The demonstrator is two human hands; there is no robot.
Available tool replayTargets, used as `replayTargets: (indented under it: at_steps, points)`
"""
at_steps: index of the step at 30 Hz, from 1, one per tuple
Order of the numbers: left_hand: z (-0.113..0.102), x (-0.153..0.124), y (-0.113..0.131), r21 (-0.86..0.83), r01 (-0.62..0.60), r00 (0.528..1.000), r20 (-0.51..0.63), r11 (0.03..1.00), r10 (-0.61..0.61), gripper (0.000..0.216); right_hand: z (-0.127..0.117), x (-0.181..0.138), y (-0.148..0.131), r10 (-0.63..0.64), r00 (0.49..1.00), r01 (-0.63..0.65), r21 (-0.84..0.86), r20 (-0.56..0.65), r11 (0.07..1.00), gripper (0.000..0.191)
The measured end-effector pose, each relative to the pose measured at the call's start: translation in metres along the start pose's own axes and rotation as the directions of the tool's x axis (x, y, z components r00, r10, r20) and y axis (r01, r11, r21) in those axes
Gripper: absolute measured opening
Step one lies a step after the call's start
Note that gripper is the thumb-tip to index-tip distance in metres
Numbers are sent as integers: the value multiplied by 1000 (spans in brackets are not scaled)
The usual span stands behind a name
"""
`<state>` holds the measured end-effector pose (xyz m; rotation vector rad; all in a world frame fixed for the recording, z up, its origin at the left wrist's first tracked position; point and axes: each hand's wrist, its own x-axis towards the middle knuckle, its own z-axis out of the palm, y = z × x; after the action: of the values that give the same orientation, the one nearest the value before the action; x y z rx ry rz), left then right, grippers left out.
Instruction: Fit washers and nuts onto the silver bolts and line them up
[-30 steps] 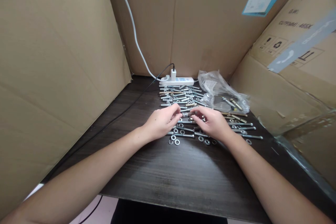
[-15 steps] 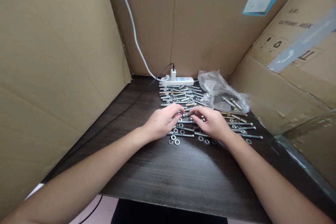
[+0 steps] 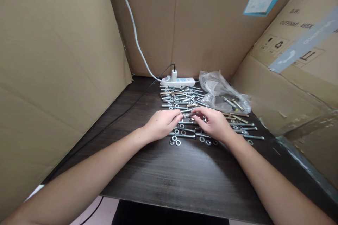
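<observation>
A short metal bolt (image 3: 187, 115) with ring-like parts on its left end lies level between my two hands. My left hand (image 3: 164, 122) has thumb and forefinger pinched together at that left end. The thumb and bent fingers of my right hand (image 3: 211, 121) grip the other end, which they partly cover. Around and below the hands are rows of long bolts (image 3: 186, 135) with loose washers (image 3: 178, 142) and nuts (image 3: 174, 138). Some bolts and rings are hidden beneath the fingers.
A white power strip (image 3: 182, 82) with a plugged-in adapter stands behind the hardware. To its right lies a clear plastic bag (image 3: 224, 91) with metal anchors on it. A black cable (image 3: 124, 112) crosses the dark table (image 3: 169, 175). Cardboard walls (image 3: 66, 59) enclose three sides.
My left thumb and forefinger have closed together at the bolt's left end; before, they were spread around it. My right hand has stayed in place, holding the other end.
</observation>
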<state>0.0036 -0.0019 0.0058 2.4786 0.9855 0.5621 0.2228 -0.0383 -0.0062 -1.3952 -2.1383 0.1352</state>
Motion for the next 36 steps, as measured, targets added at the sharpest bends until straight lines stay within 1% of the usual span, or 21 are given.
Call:
replayTargets:
  at_steps: [4,6,8,9,12,15,18,28,33,36]
  points:
    - [-1,0,1,-4,24,1000,-10,1000,-24,30,0,0,1,1,1000,-1,-3,-1,1000,18]
    - [-1,-1,0,-29,55,998,-23,998,-56,24,1,0,1,-1,1000,1,-8,1,1000,18]
    - [0,-1,0,-61,56,997,-58,997,-60,17,1,0,2,-11,1000,11,-13,2,1000,17]
    - [0,-2,0,-75,34,996,-79,997,-39,15,1,0,2,-17,1000,17,-13,2,1000,17]
    - [2,-3,-1,-98,-86,988,-133,991,73,16,2,-1,1,-37,999,37,-7,-2,999,17]
    - [3,-3,-2,-86,-159,979,-144,983,146,17,2,-1,1,-41,999,41,-5,-5,999,17]
    - [3,-3,-3,-77,-167,979,-131,983,156,18,1,-1,0,-38,999,38,-4,-4,999,16]
    - [3,-2,-5,-58,-138,985,-112,989,131,18,1,0,1,-37,999,37,-12,1,999,17]
    - [2,-3,-5,-23,-162,981,-113,987,158,20,2,-1,2,-35,999,35,-11,-3,999,16]
    - [3,-3,-5,-52,-209,971,-127,977,201,21,2,-1,0,-52,999,52,-14,-11,999,17]
